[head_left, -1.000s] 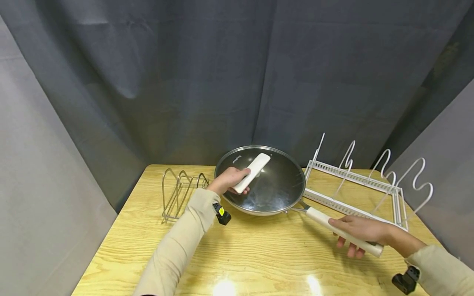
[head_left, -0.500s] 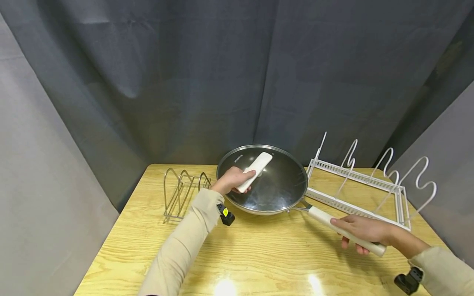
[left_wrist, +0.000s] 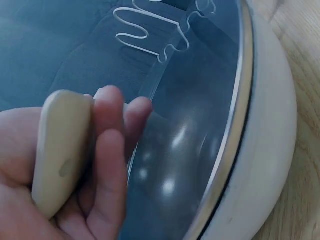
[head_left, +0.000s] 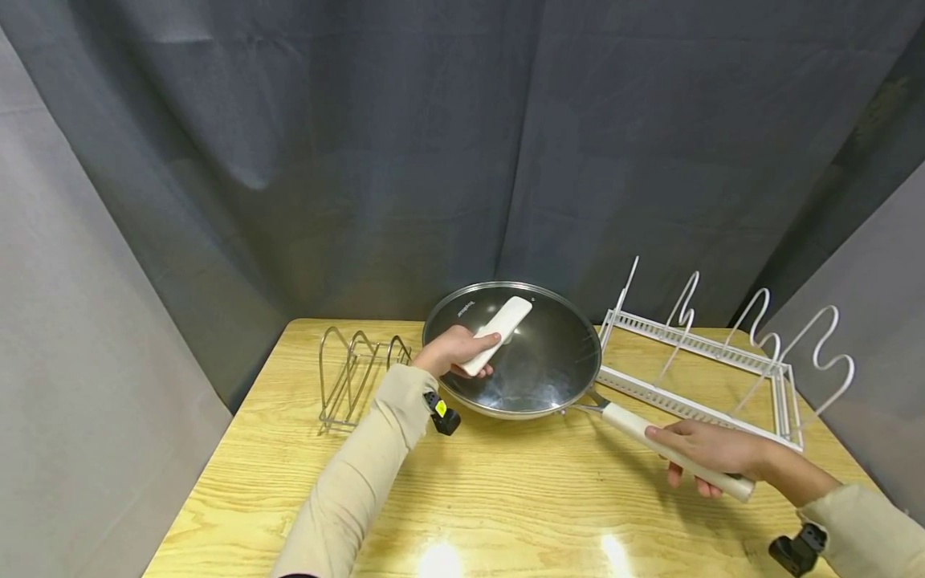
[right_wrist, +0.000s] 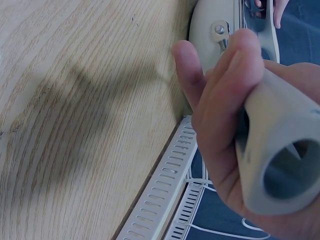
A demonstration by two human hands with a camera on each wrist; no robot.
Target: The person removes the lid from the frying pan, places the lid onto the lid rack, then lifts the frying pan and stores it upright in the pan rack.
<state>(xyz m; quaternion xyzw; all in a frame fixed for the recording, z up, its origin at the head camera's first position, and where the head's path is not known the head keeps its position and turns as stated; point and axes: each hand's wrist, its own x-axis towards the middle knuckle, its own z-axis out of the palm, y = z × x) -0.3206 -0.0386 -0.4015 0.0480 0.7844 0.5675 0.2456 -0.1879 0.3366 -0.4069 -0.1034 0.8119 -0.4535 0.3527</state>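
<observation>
A wok (left_wrist: 272,125) with a cream outside stands at the back middle of the table, covered by a glass lid (head_left: 549,353) with a metal rim. My left hand (head_left: 457,351) grips the lid's white bar-shaped handle (head_left: 510,315), thumb on top and fingers beneath. In the left wrist view the cream end of that handle lies across the palm. To the right, my right hand (head_left: 711,449) holds the wok's long cream handle (head_left: 629,423), thumb along its upper side. The right wrist view shows the hollow end of this handle and the fingers curled round it.
Left of the wok stands a small metal wire rack (head_left: 347,377), partly behind the left forearm. A white rack (head_left: 650,397) with wavy wire dividers lies at the right, close behind the wok handle. Behind the wooden table (head_left: 506,506) hangs a dark curtain (head_left: 405,160).
Both hands keep their grips, on the lid handle and the wok handle. The whole view has shifted slightly; wok and lid stay in place relative to the racks.
</observation>
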